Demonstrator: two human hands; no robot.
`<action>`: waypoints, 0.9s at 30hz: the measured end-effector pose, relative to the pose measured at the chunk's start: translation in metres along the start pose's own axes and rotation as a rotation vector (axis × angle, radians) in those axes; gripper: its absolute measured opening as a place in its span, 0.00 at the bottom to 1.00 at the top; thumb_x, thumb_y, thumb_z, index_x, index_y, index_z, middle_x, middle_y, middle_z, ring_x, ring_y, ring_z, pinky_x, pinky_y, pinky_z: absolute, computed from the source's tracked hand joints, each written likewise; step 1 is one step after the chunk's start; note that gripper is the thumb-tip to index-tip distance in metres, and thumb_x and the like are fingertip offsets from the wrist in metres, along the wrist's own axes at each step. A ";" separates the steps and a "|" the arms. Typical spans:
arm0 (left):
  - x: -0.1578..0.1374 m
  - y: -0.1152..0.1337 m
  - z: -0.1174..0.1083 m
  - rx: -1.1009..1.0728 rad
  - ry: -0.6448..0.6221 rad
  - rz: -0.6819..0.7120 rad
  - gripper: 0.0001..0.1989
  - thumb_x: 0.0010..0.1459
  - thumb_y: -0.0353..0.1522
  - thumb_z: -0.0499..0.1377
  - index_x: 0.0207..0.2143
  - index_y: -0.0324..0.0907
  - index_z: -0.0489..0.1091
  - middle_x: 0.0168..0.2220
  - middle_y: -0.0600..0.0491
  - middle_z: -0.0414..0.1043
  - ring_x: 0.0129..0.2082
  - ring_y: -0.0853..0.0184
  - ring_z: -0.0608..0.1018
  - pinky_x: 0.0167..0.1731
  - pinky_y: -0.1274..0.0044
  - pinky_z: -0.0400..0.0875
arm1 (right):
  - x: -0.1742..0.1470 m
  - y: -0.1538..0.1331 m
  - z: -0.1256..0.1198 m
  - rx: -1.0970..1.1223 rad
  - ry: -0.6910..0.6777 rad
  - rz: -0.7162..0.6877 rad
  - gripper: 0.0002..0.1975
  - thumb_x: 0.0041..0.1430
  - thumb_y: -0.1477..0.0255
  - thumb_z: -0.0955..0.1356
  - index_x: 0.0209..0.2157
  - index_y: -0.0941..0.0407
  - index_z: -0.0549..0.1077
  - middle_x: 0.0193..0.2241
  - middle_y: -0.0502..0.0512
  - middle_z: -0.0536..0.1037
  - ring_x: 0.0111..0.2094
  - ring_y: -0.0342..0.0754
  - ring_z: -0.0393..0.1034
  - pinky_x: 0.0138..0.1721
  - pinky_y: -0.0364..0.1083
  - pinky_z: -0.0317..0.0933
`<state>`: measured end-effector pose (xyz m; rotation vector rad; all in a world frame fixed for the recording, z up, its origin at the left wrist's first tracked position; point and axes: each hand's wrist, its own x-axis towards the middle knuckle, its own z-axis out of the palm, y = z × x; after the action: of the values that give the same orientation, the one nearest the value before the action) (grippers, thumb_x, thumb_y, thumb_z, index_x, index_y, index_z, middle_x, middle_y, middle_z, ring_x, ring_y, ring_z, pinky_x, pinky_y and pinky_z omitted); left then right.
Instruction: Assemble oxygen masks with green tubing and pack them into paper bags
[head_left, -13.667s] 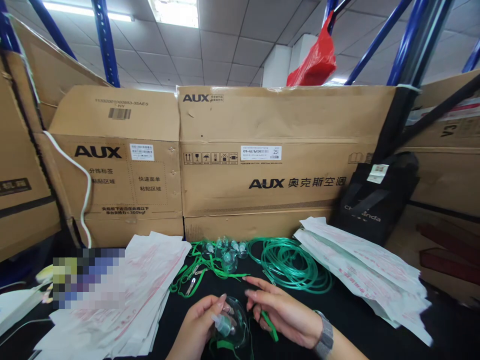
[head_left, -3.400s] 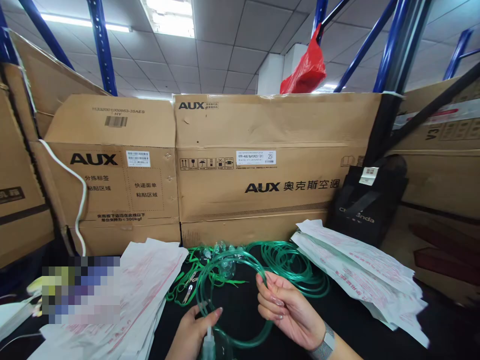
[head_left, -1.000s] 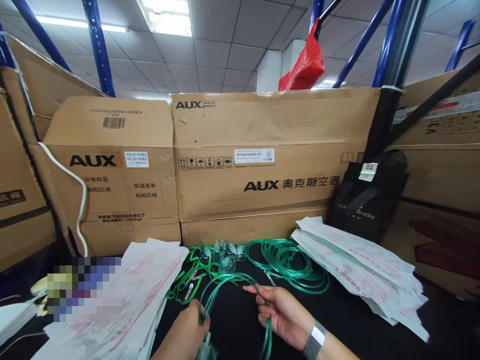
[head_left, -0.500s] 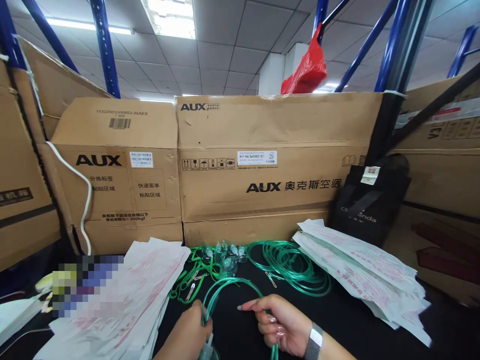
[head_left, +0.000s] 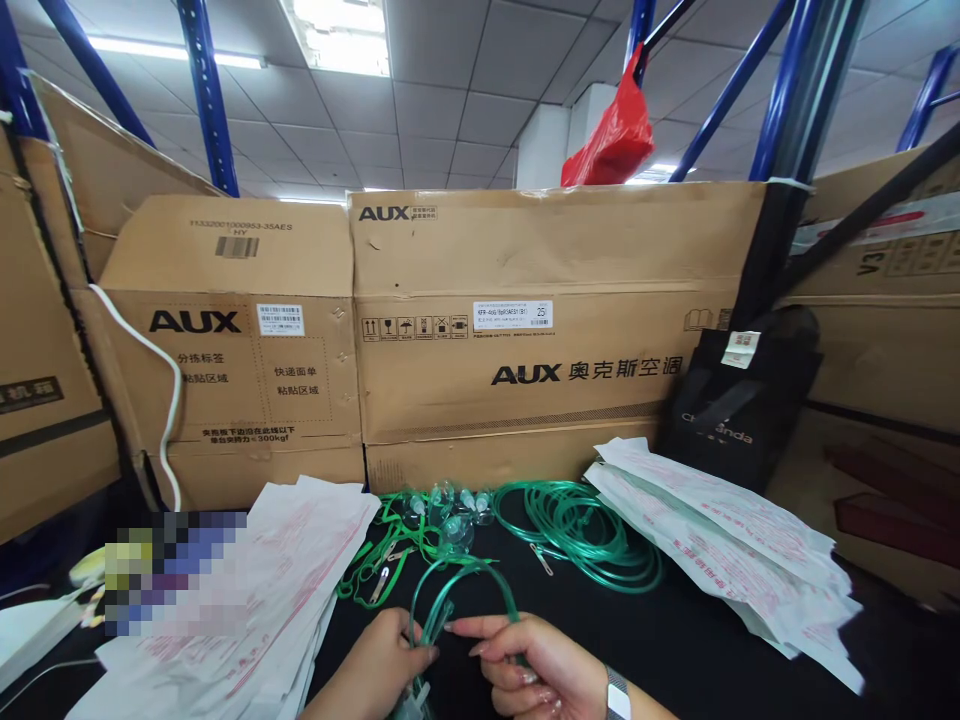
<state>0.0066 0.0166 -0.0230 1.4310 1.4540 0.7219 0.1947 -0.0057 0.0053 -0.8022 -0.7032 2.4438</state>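
Note:
At the bottom middle, a loop of clear green plastic tubing (head_left: pixel 474 570) arches between my two hands. My left hand (head_left: pixel 379 660) pinches several strands of it together with thumb and fingers. Below that hand a clear plastic piece (head_left: pixel 414 703) hangs, mostly cut off by the frame's edge. My right hand (head_left: pixel 536 660) is curled round the tubing's right side, its index finger pointing at the strands by my left thumb. Just beyond lie green straps (head_left: pixel 375 560) with small metal clips, clear plastic domed parts (head_left: pixel 454 532) and a coil of green tubing (head_left: pixel 592 540).
Stacked white printed bags lie on the left (head_left: pixel 247 600) and right (head_left: pixel 727 550) of the black table surface (head_left: pixel 622 630). AUX cardboard boxes (head_left: pixel 450 400) wall off the back. A black bag (head_left: pixel 739 410) stands at the right, and a white cable (head_left: pixel 174 400) hangs at the left.
My right hand has moved left, bringing its index finger up to the tubing at my left hand. The loop between the hands has become narrower.

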 end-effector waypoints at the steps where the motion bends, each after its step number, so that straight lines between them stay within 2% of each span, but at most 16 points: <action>1: -0.001 0.002 0.000 -0.018 -0.020 -0.003 0.11 0.38 0.29 0.60 0.18 0.43 0.56 0.07 0.68 0.50 0.10 0.76 0.56 0.14 0.82 0.46 | 0.001 0.002 0.000 -0.029 0.036 -0.015 0.14 0.50 0.79 0.60 0.40 0.55 0.66 0.09 0.40 0.55 0.08 0.33 0.38 0.11 0.33 0.28; 6: -0.009 0.010 0.005 -0.102 -0.112 0.051 0.12 0.40 0.36 0.60 0.20 0.43 0.57 0.06 0.69 0.47 0.07 0.77 0.52 0.10 0.83 0.44 | 0.006 0.007 0.004 -0.164 0.203 -0.180 0.06 0.50 0.72 0.65 0.33 0.56 0.68 0.08 0.38 0.53 0.08 0.31 0.37 0.11 0.34 0.28; 9: -0.009 0.006 0.011 -0.154 -0.187 0.134 0.14 0.41 0.42 0.59 0.22 0.43 0.58 0.05 0.69 0.47 0.06 0.77 0.52 0.08 0.83 0.44 | 0.005 0.005 0.007 -0.213 0.209 -0.295 0.08 0.47 0.71 0.68 0.30 0.59 0.69 0.08 0.37 0.52 0.08 0.31 0.37 0.10 0.35 0.29; 12: -0.006 0.002 0.015 -0.212 -0.193 0.161 0.18 0.41 0.46 0.58 0.22 0.44 0.56 0.04 0.70 0.47 0.05 0.78 0.51 0.07 0.84 0.43 | 0.003 0.001 0.009 -0.216 0.214 -0.364 0.11 0.45 0.70 0.70 0.32 0.60 0.70 0.08 0.37 0.51 0.08 0.30 0.36 0.10 0.35 0.29; 15: -0.004 0.002 0.013 -0.338 -0.320 0.084 0.21 0.36 0.48 0.60 0.21 0.44 0.56 0.03 0.69 0.50 0.05 0.79 0.51 0.08 0.84 0.41 | 0.000 -0.005 0.009 -0.211 0.238 -0.418 0.14 0.45 0.69 0.69 0.35 0.59 0.70 0.08 0.37 0.52 0.08 0.31 0.37 0.10 0.36 0.29; 18: -0.005 0.007 0.006 -0.379 -0.494 -0.001 0.20 0.34 0.46 0.62 0.20 0.40 0.64 0.03 0.66 0.52 0.05 0.79 0.52 0.09 0.83 0.40 | -0.003 -0.011 0.007 -0.246 0.281 -0.442 0.14 0.46 0.69 0.69 0.35 0.60 0.70 0.08 0.37 0.52 0.08 0.31 0.36 0.10 0.36 0.29; 20: -0.006 0.010 0.002 -0.377 -0.529 -0.028 0.19 0.36 0.46 0.61 0.20 0.38 0.67 0.04 0.65 0.52 0.05 0.80 0.52 0.09 0.82 0.40 | -0.004 -0.016 0.003 -0.257 0.351 -0.460 0.13 0.44 0.70 0.69 0.34 0.60 0.70 0.08 0.37 0.52 0.09 0.31 0.36 0.10 0.36 0.29; 23: -0.006 0.013 -0.001 -0.400 -0.539 -0.058 0.23 0.37 0.52 0.57 0.18 0.40 0.64 0.03 0.66 0.50 0.05 0.79 0.49 0.10 0.82 0.40 | -0.004 -0.023 -0.008 -0.286 0.461 -0.493 0.12 0.44 0.70 0.68 0.33 0.60 0.69 0.09 0.36 0.50 0.09 0.31 0.36 0.10 0.35 0.30; 25: -0.007 0.014 -0.001 -0.403 -0.540 -0.053 0.25 0.34 0.56 0.55 0.17 0.42 0.61 0.03 0.66 0.48 0.06 0.79 0.49 0.11 0.81 0.40 | -0.005 -0.027 -0.014 -0.412 0.543 -0.464 0.13 0.46 0.69 0.66 0.34 0.60 0.69 0.09 0.36 0.49 0.09 0.32 0.36 0.10 0.35 0.33; 27: -0.009 0.015 0.000 -0.370 -0.558 -0.037 0.26 0.32 0.57 0.55 0.16 0.42 0.61 0.04 0.65 0.49 0.07 0.78 0.50 0.12 0.81 0.39 | -0.007 -0.028 -0.016 -0.679 0.666 -0.434 0.16 0.47 0.69 0.64 0.39 0.60 0.68 0.11 0.40 0.56 0.09 0.35 0.45 0.11 0.37 0.43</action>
<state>0.0120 0.0103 -0.0077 1.1864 0.8601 0.4813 0.2177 0.0168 0.0141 -1.4328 -1.2715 1.3994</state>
